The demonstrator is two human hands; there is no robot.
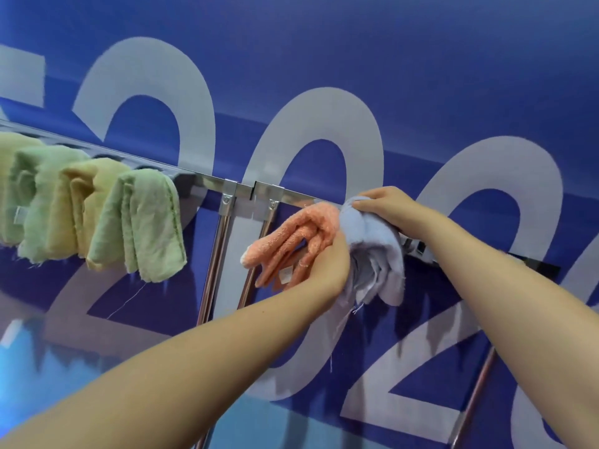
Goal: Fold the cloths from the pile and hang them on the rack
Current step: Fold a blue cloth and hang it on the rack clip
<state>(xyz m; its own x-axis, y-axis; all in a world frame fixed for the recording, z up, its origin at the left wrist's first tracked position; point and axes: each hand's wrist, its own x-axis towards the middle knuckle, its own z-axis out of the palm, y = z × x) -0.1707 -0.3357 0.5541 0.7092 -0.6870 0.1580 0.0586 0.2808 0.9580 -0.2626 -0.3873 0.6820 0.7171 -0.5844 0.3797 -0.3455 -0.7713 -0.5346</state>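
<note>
left forearm [181,371]: bare, enters from bottom left, runs up and right toward the rack.
right forearm [505,280]: bare, enters from the right edge, angles up and left.
left hand [327,267]: grip curled onto the lower left side of the pale blue cloth — fingers mostly hidden behind the fabric, knuckles just beside the orange cloth.
right hand [385,202]: grip pinching the top fold of the pale blue cloth, right where it goes over the rail.
pale blue cloth [376,254]: folded, bunched, draped over the rail; loose threads hang from its lower edge.
orange cloth [298,241]: folded, hanging on the rail, touching the pale blue cloth on its left; small white tag near its lower end.
rack rail [207,181]: shiny metal bar, slopes down from left to right in view; two brackets near the middle, metal posts run down from them.
green cloth [149,222]: folded, hung on the left section of rail, well apart from the orange one.
other hung cloths [61,202]: yellow and green, folded, packed side by side left of the green cloth — the last one is cut off by the left edge.
blue wall [421,59]: behind the rack, large pale grey numerals printed on it.
</note>
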